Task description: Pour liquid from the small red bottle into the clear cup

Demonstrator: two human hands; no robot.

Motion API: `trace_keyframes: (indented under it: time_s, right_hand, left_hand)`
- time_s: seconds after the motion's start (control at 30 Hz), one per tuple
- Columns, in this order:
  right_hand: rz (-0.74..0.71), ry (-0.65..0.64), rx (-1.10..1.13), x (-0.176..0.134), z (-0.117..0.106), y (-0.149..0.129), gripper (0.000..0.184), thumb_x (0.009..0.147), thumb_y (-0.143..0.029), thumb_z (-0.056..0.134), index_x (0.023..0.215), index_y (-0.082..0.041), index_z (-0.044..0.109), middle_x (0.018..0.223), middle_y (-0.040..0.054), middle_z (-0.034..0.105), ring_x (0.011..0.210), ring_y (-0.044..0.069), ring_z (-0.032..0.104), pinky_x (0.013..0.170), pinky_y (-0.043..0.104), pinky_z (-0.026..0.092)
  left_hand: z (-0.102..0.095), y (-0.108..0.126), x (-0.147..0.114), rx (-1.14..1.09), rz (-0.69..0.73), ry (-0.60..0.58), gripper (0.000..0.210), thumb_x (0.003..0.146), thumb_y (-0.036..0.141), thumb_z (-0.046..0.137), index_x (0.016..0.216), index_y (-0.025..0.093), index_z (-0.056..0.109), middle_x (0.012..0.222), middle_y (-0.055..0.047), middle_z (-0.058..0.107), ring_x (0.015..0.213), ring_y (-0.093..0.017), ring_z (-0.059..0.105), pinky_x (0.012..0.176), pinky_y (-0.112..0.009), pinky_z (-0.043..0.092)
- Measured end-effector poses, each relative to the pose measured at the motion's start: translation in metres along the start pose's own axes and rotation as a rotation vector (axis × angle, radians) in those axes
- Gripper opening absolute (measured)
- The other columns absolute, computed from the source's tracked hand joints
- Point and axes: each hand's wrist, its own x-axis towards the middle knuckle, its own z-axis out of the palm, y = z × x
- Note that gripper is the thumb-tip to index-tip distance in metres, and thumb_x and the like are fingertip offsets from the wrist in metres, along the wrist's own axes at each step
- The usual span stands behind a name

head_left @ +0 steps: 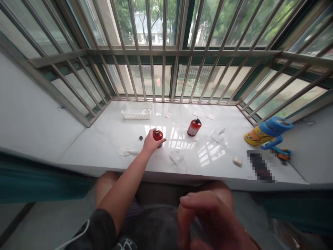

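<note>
My left hand [149, 143] is wrapped round a small red bottle [157, 135] on the white sill. The bottle's top has no cap on it. A small black cap [141, 138] lies to the left of that hand. A second red bottle [194, 127], with a pale label and a black cap, stands upright further right. My right hand [208, 211] is raised close to the camera, large and slightly blurred. Its fingers are loosely bent and apart, with nothing visible in them. A crumpled clear plastic piece [177, 155] lies just right of the held bottle.
A white basket [137, 111] sits at the back left. Crumpled white tissue [128, 151] is at the front left; another clear plastic piece [218, 134] lies right of the capped bottle. A blue-and-yellow flask [267, 131], a small whitish block [237, 161] and a blurred-out dark item [261, 166] occupy the right. Metal bars [171, 53] close the back.
</note>
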Motion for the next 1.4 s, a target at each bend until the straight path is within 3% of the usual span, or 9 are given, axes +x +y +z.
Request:
trace_keyframes:
  time_s: [0.27, 0.43, 0.57, 0.77, 0.87, 1.0, 1.1, 1.23, 1.4]
  right_hand:
    - [0.144, 0.262, -0.222, 0.005, 0.003, 0.098, 0.016, 0.108, -0.033, 0.057, 0.117, -0.027, 0.069, 0.102, 0.005, 0.071, 0.091, 0.019, 0.07, 0.079, 0.03, 0.06]
    - [-0.008, 0.408, -0.578, 0.023, 0.01, 0.122, 0.047, 0.102, -0.03, 0.065, 0.148, -0.028, 0.053, 0.14, 0.0128, 0.062, 0.128, 0.029, 0.064, 0.106, 0.048, 0.061]
    - [-0.133, 0.471, -0.669, 0.045, 0.023, 0.135, 0.083, 0.097, -0.029, 0.073, 0.167, -0.025, 0.029, 0.157, 0.0189, 0.05, 0.147, 0.036, 0.052, 0.116, 0.061, 0.055]
    - [-0.134, 0.6, -0.602, 0.038, 0.021, 0.16, 0.073, 0.097, -0.038, 0.072, 0.161, -0.026, 0.037, 0.143, 0.016, 0.062, 0.126, 0.031, 0.07, 0.102, 0.051, 0.066]
    - [-0.031, 0.616, -0.555, 0.021, 0.009, 0.171, 0.085, 0.087, -0.048, 0.085, 0.157, -0.025, 0.042, 0.141, 0.0151, 0.066, 0.121, 0.031, 0.073, 0.097, 0.046, 0.067]
    - [0.069, 0.734, -0.562, 0.006, -0.011, 0.18, 0.084, 0.078, -0.049, 0.092, 0.148, -0.024, 0.051, 0.138, 0.0144, 0.068, 0.121, 0.032, 0.072, 0.101, 0.046, 0.065]
    - [0.133, 0.814, -0.532, 0.004, -0.028, 0.186, 0.083, 0.074, -0.049, 0.094, 0.143, -0.023, 0.055, 0.136, 0.0137, 0.068, 0.119, 0.031, 0.072, 0.102, 0.048, 0.063]
    - [0.165, 0.855, -0.441, 0.012, -0.046, 0.196, 0.084, 0.07, -0.048, 0.096, 0.141, -0.024, 0.057, 0.138, 0.0134, 0.067, 0.122, 0.032, 0.07, 0.108, 0.051, 0.058]
    - [0.15, 0.823, -0.313, 0.028, -0.061, 0.216, 0.083, 0.072, -0.044, 0.095, 0.141, -0.025, 0.055, 0.143, 0.0136, 0.067, 0.128, 0.031, 0.068, 0.114, 0.054, 0.056]
  left_hand:
    - [-0.035, 0.023, -0.027, -0.076, 0.102, -0.053, 0.069, 0.07, 0.039, 0.095, 0.13, 0.026, 0.063, 0.133, -0.006, 0.072, 0.121, -0.028, 0.071, 0.109, -0.045, 0.056]
    - [-0.057, 0.07, -0.083, -0.145, 0.171, -0.141, 0.07, 0.072, 0.043, 0.095, 0.131, 0.027, 0.061, 0.131, -0.005, 0.073, 0.119, -0.026, 0.072, 0.107, -0.042, 0.058]
    - [-0.045, 0.101, -0.126, -0.24, 0.147, -0.295, 0.072, 0.072, 0.042, 0.096, 0.132, 0.027, 0.06, 0.131, -0.005, 0.073, 0.115, -0.025, 0.073, 0.104, -0.039, 0.06]
    - [-0.019, 0.098, -0.159, -0.438, 0.123, -0.512, 0.077, 0.082, 0.054, 0.089, 0.145, 0.026, 0.054, 0.148, -0.012, 0.065, 0.135, -0.032, 0.065, 0.118, -0.047, 0.053]
    - [-0.013, 0.078, -0.152, -0.497, 0.193, -0.605, 0.082, 0.089, 0.065, 0.079, 0.153, 0.026, 0.048, 0.166, -0.016, 0.048, 0.154, -0.036, 0.049, 0.129, -0.052, 0.043]
    - [0.002, 0.047, -0.124, -0.362, 0.266, -0.411, 0.077, 0.096, 0.062, 0.072, 0.157, 0.024, 0.044, 0.169, -0.017, 0.044, 0.161, -0.035, 0.039, 0.135, -0.056, 0.032]
    - [0.019, 0.033, -0.097, -0.149, 0.27, -0.381, 0.094, 0.083, 0.057, 0.087, 0.159, 0.023, 0.043, 0.168, -0.018, 0.045, 0.159, -0.037, 0.041, 0.134, -0.06, 0.032]
    - [0.043, 0.026, -0.065, -0.07, 0.284, -0.535, 0.117, 0.065, 0.053, 0.1, 0.162, 0.024, 0.041, 0.174, -0.018, 0.036, 0.162, -0.039, 0.035, 0.135, -0.06, 0.029]
    - [0.057, 0.018, -0.045, -0.087, 0.325, -0.646, 0.079, 0.07, 0.037, 0.097, 0.14, 0.026, 0.062, 0.16, -0.013, 0.055, 0.151, -0.035, 0.051, 0.129, -0.053, 0.04]
